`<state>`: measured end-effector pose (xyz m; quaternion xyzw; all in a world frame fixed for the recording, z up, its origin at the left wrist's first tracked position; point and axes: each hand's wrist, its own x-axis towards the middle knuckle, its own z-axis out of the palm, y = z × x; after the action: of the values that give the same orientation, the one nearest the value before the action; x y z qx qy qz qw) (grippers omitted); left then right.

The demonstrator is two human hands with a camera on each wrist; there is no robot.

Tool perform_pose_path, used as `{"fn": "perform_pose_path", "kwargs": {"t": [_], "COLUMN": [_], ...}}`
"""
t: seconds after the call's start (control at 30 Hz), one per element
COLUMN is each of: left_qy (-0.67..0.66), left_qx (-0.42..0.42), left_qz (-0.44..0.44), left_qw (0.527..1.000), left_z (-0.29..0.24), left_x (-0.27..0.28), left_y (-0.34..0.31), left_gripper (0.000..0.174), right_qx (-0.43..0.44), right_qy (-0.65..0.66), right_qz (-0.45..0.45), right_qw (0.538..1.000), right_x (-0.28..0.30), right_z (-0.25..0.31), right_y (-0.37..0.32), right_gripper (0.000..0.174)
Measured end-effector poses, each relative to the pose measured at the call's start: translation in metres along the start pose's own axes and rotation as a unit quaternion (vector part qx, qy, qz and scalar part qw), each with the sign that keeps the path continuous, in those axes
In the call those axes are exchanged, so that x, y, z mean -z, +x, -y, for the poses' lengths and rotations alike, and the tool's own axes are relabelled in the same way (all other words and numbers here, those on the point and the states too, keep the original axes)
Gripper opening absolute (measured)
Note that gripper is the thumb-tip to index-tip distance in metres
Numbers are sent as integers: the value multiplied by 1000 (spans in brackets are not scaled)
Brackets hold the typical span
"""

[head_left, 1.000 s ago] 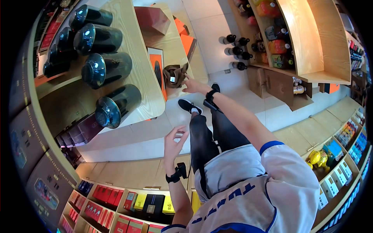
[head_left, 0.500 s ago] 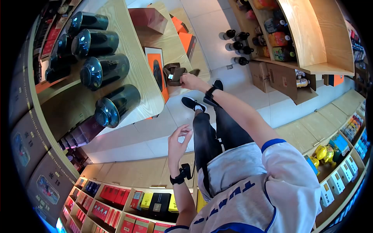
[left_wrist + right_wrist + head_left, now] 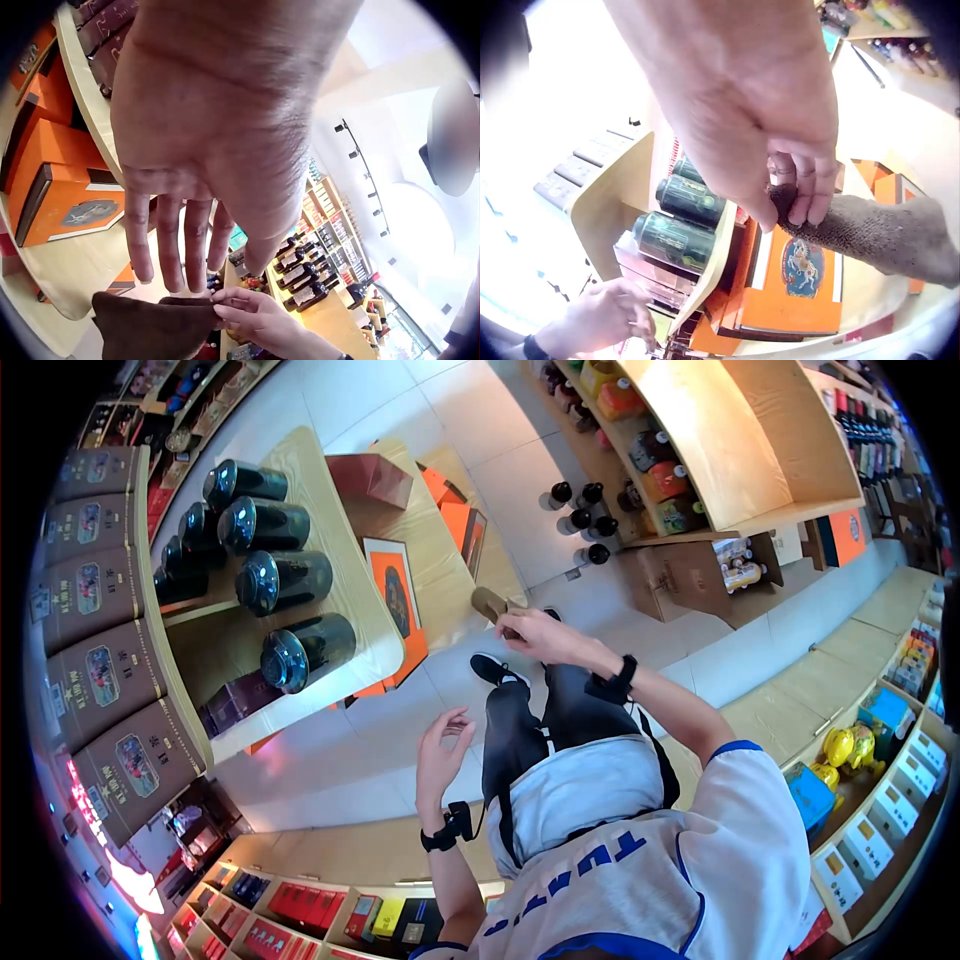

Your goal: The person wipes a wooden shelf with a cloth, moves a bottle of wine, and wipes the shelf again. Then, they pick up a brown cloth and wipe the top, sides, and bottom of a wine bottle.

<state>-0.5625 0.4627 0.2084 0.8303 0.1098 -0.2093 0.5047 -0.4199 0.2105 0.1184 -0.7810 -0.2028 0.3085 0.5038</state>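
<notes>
Near: left hand (image 3: 443,755) is showing released at lower centre of the head view, fingers extended and apart in its wrist view, nothing in its grasp.

Slightly farther: right hand (image 3: 550,638), near frame centre, is pinching one end of a brown cloth (image 3: 488,603) between thumb and fingers.

Change: half a second ago the cloth was lying bunched beside the orange framed box (image 3: 395,595); now it is trailing from the right hand, drawn out longer. Meaning (judged): the right hand is carrying the cloth's weight, at least in part, with the left hand adding no support. Whether any of it is still touching the low wooden table (image 3: 450,550) cannot be told.

Orientation: in the head view the long axis is running from the fingers toward upper left. In the right wrist view it is sloping gently down from the pinch to the right edge; in the left wrist view the broad loose end is pointing left. Front or back: cannot tell.

Farther: dark jars (image 3: 290,582) are lying at upper left; dark bottles (image 3: 577,521) are standing on the floor (image 3: 500,480), upper right of centre.
</notes>
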Motion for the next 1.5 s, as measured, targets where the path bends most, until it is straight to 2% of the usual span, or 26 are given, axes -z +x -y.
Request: {"fn": "perform_pose_path", "kwargs": {"t": [0.03, 0.1, 0.17, 0.4, 0.47, 0.5, 0.57, 0.63, 0.67, 0.73, 0.77, 0.87, 0.9, 0.93, 1.0, 1.03, 1.13, 1.2, 1.33, 1.4, 1.47, 1.5], "left_qy": [5, 5, 4, 33, 34, 46, 58, 106, 105, 110, 139, 149, 133, 131, 105, 116, 128, 136, 176, 219, 226, 194], "left_qx": [-2, -5, -7, -76, -96, -115, -142, -252, -258, -337, -352, -404, -415, -423, -366, -459, -454, -461, -490, -513, -518, -513], "left_qz": [8, 7, 7, 103, 130, 158, 190, 201, 206, 155, 168, 151, 154, 158, 279, 220, 218, 228, 193, 150, 130, 152], "left_qw": [1000, 1000, 1000, 991, 986, 980, 970, 941, 938, 922, 910, 890, 887, 883, 881, 853, 854, 847, 832, 816, 815, 822], "left_z": [-2, -4, -4, -13, -17, -19, -25, -32, -36, -44, -46, -51, -55, -51, -47, -51, -60, -65, -86, -97, -109, -112], "left_x": [0, 0, -1, 1, -1, -1, -3, -7, -9, -14, -14, -15, -15, -15, -16, -21, -30, -37, -58, -73, -90, -99], "left_y": [-1, -4, -6, -5, -8, -10, -14, -18, -22, -26, -26, -29, -29, -27, -21, -24, -34, -35, -39, -41, -41, -37], "left_gripper": [27, 27, 26, 27, 27, 32, 37, 60, 60, 82, 94, 88, 70, 70, 46, 32, 38, 43, 45, 52, 46, 39], "right_qx": [-1, 60, 54, 18, 57, 53, 109, 131, 155, 160, 174, 188, 182, 175, 157, 142, 92, 89, 55, 40, 8, 10], "right_qy": [-4, 10, 4, -46, -79, -83, -151, -164, -172, -201, -209, -229, -229, -229, -252, -266, -274, -266, -242, -248, -244, -244], "right_qz": [-9, -58, -67, -150, -199, -205, -236, -249, -253, -255, -263, -282, -289, -297, -313, -323, -344, -351, -368, -372, -373, -376], "right_qw": [1000, 996, 996, 987, 975, 974, 954, 946, 939, 932, 926, 912, 912, 910, 902, 897, 893, 893, 896, 894, 895, 894], "right_x": [3, 5, 13, -6, -19, -26, -40, -55, -63, -76, -79, -87, -89, -90, -87, -86, -85, -81, -70, -57, -43, -37], "right_z": [5, 14, 38, 94, 108, 118, 139, 156, 164, 175, 183, 199, 203, 207, 213, 215, 210, 210, 200, 199, 196, 190], "right_y": [-14, -42, -68, -144, -159, -165, -174, -180, -184, -190, -195, -210, -216, -221, -234, -240, -257, -267, -288, -302, -317, -324], "right_gripper": [18, 18, 18, 16, 15, 15, 17, 18, 20, 21, 21, 20, 20, 21, 22, 23, 22, 21, 20, 22, 27, 27]}}
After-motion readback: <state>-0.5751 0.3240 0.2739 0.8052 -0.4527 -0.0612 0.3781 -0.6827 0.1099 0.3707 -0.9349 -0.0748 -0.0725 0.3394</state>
